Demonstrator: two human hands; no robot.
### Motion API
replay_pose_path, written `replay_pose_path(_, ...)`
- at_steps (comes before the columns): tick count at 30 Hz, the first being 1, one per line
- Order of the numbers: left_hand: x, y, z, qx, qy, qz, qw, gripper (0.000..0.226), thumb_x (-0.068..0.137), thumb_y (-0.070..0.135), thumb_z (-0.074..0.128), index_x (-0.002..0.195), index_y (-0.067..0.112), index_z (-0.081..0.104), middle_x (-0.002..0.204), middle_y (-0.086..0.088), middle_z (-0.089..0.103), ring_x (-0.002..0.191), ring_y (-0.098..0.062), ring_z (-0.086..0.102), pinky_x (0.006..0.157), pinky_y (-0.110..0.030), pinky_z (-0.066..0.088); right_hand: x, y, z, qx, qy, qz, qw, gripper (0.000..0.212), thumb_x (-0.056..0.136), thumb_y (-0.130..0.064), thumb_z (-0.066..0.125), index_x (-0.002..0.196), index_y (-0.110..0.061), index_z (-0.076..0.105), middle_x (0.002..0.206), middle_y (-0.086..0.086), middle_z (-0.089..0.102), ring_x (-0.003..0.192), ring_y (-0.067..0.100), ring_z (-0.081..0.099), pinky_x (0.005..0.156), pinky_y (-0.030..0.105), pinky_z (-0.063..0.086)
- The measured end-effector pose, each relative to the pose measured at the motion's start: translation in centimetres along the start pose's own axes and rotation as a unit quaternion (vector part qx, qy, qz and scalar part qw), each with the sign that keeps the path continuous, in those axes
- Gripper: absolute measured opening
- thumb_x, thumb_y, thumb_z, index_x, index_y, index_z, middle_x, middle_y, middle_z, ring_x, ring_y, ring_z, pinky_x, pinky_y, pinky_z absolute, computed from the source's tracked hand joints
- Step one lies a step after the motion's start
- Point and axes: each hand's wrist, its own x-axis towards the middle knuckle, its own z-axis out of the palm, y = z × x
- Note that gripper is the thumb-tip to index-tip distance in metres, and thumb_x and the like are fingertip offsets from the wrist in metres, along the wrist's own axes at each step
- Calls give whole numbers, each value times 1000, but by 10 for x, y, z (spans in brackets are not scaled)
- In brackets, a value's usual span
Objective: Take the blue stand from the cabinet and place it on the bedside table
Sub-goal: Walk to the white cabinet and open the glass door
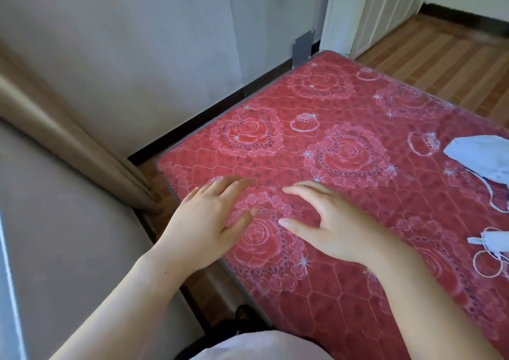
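Observation:
My left hand [209, 222] and my right hand [330, 222] hover palm down over the near left corner of a red rose-patterned mattress [358, 128]. Both hands hold nothing and their fingers are spread. No blue stand and no bedside table are in view. White cabinet doors [380, 4] stand at the far end of the room, past the mattress's far corner.
A brown curtain [68, 139] hangs at the left beside a grey wall [137, 43]. A pale blue face mask [484, 156] and a white mask with ear loops [493, 246] lie on the mattress at the right. Wooden floor [446, 54] shows at the far right.

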Motion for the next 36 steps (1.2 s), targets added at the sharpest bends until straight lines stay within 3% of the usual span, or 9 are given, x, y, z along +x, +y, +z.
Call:
replay_pose_path(8,27,-53,1,-29,-1,-49,998,56,87,60,28,135,32,35,135,10,47,121,-16,49,98,-41,43,67,-10,-3,-17,-44,6,999,58,83,-64,43,134,-40,34,140,-28,32,125,-3,35,98,23,31)
replay_pose_path(13,91,-100,-3,-72,-42,-1,996,51,89,56,35,135,34,35,138,13,43,110,-16,57,96,-43,44,122,-17,-8,-31,-11,58,998,57,83,-62,45,135,-40,33,141,-26,31,125,-2,35,90,20,29)
replay_pose_path(19,170,-194,-42,-26,-102,70,992,51,87,58,30,133,36,34,137,12,44,121,-17,47,101,-43,39,223,-57,3,-4,27,118,993,57,82,-63,45,134,-40,34,141,-24,34,126,2,38,97,27,36)
replay_pose_path(22,200,-242,-72,-1,-113,87,990,52,87,57,28,134,35,34,137,10,44,122,-17,47,102,-40,38,275,-85,7,3,37,111,993,57,83,-61,46,134,-39,34,141,-22,35,126,2,38,95,23,32)
replay_pose_path(27,226,-289,-106,14,-99,86,991,58,86,61,23,135,33,34,140,7,44,128,-16,43,103,-45,38,327,-110,2,4,40,100,994,58,83,-63,43,135,-40,32,143,-23,31,127,2,36,98,32,40)
replay_pose_path(36,229,-338,-102,-40,-86,38,995,59,83,62,23,135,37,34,141,11,41,127,-15,43,102,-40,39,383,-124,8,2,13,64,998,56,82,-62,45,133,-43,33,142,-24,33,129,-2,32,101,25,31)
